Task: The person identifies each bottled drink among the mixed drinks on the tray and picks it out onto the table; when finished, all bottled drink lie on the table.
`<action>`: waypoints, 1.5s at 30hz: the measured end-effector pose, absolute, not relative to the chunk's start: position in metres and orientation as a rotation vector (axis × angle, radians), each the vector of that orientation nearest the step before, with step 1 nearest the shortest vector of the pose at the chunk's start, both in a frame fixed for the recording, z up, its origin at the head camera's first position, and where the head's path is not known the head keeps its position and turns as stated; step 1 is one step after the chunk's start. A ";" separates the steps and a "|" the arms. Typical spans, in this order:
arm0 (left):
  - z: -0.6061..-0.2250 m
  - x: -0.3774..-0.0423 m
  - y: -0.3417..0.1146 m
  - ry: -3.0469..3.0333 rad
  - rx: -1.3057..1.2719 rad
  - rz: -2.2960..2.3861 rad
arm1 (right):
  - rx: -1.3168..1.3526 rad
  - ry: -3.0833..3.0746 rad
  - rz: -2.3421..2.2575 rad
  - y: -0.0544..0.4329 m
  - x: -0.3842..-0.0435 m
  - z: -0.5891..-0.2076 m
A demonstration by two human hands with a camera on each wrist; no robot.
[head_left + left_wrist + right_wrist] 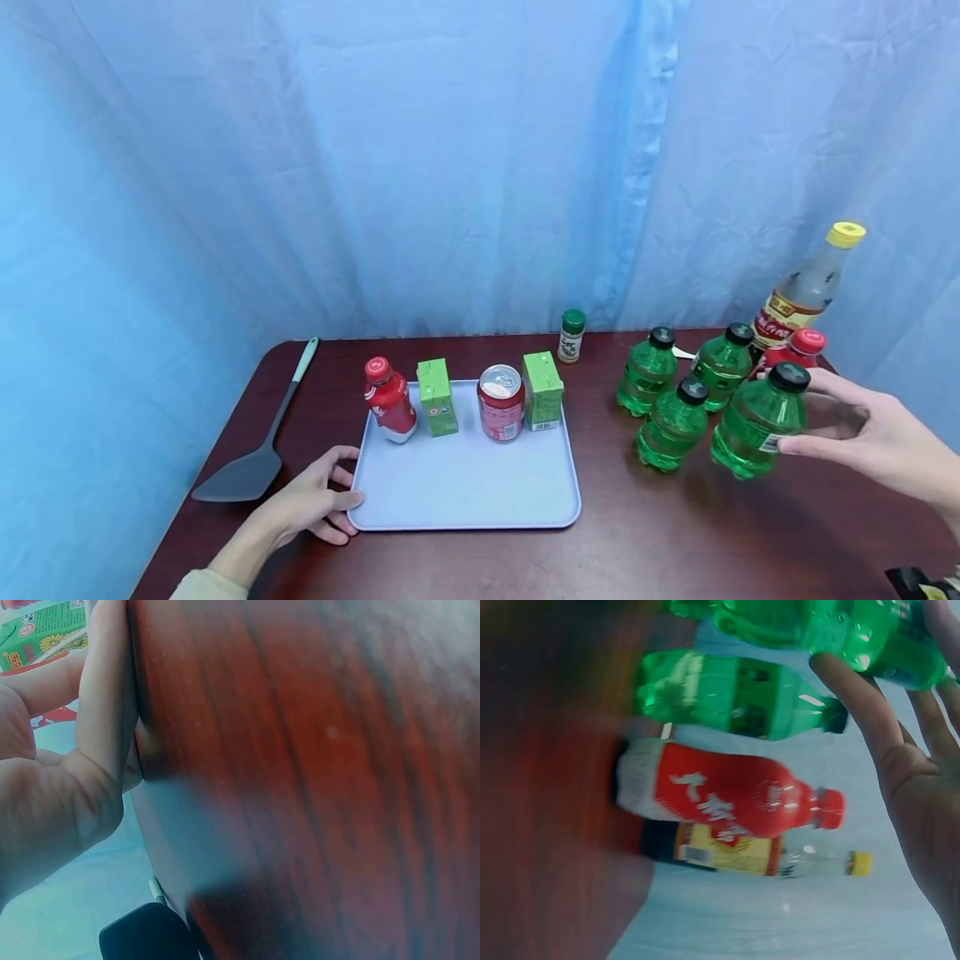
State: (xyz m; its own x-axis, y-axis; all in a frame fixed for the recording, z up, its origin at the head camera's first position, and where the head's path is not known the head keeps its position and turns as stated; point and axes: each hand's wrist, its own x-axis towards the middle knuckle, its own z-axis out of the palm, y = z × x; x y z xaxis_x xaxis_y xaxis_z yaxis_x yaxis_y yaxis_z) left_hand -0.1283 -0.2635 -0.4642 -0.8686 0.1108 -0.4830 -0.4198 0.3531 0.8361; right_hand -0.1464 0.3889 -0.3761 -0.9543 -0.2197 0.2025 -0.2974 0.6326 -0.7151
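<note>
Head view: over a dark tabletop (525, 568), the person's left hand (313, 498) is at a pale tray (465, 492), and the right hand (862, 427) holds a green bottle (756, 429).
Bottle's place: it is on the right side, well apart from the tray, leaning slightly and seemingly a little lifted.
Right-hand grip: thumb and fingers hold the bottle around its body, the black cap left uncovered; this wide part probably gives steadier contact than the small cap.
Left-hand contact: fingers are spread and loosely bent at the tray's near left corner, one fingertip upon the rim; I judge this is to keep the tray from sliding.
Tray row: a red bottle (392, 408), a green carton (437, 400), a red can (501, 408) and a second carton (544, 392) stand upright along the far half, which leaves the near half free, perhaps for easier access.
Right-side group: three similar bottles (672, 429) stand close together; behind are a red-capped bottle (720, 791) and a yellow-capped bottle (791, 308).
Outside the tray: a turner (251, 473) lies at left, and a green-lidded jar (570, 340) stands behind.
</note>
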 end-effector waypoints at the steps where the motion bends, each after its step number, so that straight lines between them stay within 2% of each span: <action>1: -0.464 -0.128 -0.264 2.160 -0.271 1.534 | 0.416 -2.739 1.222 0.390 -0.148 -0.379; 15: -0.462 -0.127 -0.265 2.143 -0.288 1.541 | 0.268 -2.690 1.084 0.397 -0.154 -0.405; 45: -0.464 -0.128 -0.265 2.156 -0.268 1.539 | 0.311 -2.657 1.075 0.397 -0.159 -0.433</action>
